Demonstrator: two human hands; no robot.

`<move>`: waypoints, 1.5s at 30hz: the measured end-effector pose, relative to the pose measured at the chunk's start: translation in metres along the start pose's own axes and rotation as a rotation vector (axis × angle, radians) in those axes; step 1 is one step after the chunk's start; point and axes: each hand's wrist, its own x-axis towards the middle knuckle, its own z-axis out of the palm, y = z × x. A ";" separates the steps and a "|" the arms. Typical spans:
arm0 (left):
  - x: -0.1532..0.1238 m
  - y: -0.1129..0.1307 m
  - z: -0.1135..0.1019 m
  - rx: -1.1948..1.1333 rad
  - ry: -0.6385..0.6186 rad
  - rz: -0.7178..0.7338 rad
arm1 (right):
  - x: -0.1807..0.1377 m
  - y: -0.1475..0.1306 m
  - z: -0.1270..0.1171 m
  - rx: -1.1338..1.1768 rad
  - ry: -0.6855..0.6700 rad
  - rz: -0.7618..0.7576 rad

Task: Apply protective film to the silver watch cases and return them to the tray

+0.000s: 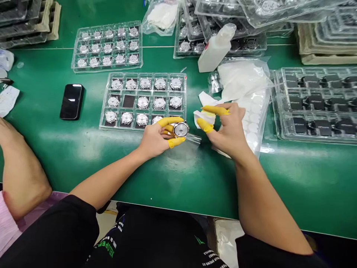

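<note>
**Watch head closed in the left grip, white wipe just to its right**

From the head camera: the left hand (155, 137) has its grip closed on a round silver watch head (180, 130), held by the rim with the dial facing up and slightly toward the other hand; yellow finger cots (170, 121) cover the fingertips on the case. The round case shows no clear long axis; a clear plastic strip (193, 138) runs from its edge toward the right; the right hand (227, 128) is on that side, its grip closed on a white wipe (205, 117), which sits just beside the watch head, not touching it. Behind the left hand, a clear plastic tray (145, 73) holds rows of watch heads on the green tabletop (83, 163); a black phone (71, 101) lies further left.
</note>
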 end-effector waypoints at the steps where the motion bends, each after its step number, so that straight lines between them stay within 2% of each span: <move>1: 0.000 -0.002 -0.001 0.020 -0.013 0.046 | -0.001 -0.001 -0.005 0.075 -0.092 0.011; 3: 0.000 -0.006 -0.002 0.074 -0.033 0.149 | -0.003 -0.007 -0.011 0.251 -0.287 0.029; 5: 0.000 -0.009 -0.005 0.135 -0.051 0.248 | -0.005 -0.016 -0.012 0.366 -0.382 0.073; 10: 0.001 -0.007 -0.009 0.254 -0.031 0.363 | -0.006 -0.024 -0.009 0.385 -0.353 0.214; 13: 0.002 -0.005 -0.009 0.238 -0.012 0.296 | -0.006 -0.021 -0.010 0.315 -0.308 0.199; 16: 0.003 -0.003 -0.009 0.199 -0.019 0.215 | -0.006 -0.021 -0.011 0.291 -0.317 0.110; 20: 0.003 -0.004 -0.010 0.203 -0.032 0.233 | -0.006 -0.023 -0.011 0.263 -0.306 0.004; 24: 0.002 -0.004 -0.009 0.217 -0.050 0.234 | -0.008 -0.020 -0.006 0.180 -0.197 -0.069; 28: -0.001 -0.003 -0.007 0.165 -0.086 0.183 | -0.012 -0.018 0.003 0.090 -0.089 -0.074; 33: -0.002 0.001 -0.004 0.085 -0.157 0.093 | -0.011 -0.019 0.007 0.072 -0.067 -0.003; 36: 0.000 0.004 -0.004 0.008 -0.111 -0.017 | -0.007 -0.015 0.001 0.080 0.110 -0.014; 38: 0.002 0.007 -0.004 -0.017 -0.061 -0.094 | -0.006 -0.015 -0.001 0.151 0.206 0.029; 40: 0.003 0.009 -0.004 -0.009 -0.035 -0.153 | -0.009 -0.020 0.001 0.318 0.187 0.122; 42: 0.004 0.010 -0.003 -0.007 -0.027 -0.184 | -0.014 -0.029 0.007 0.484 0.111 0.231; 45: 0.004 0.010 -0.002 -0.054 -0.008 -0.185 | -0.024 -0.046 0.019 0.607 0.002 0.396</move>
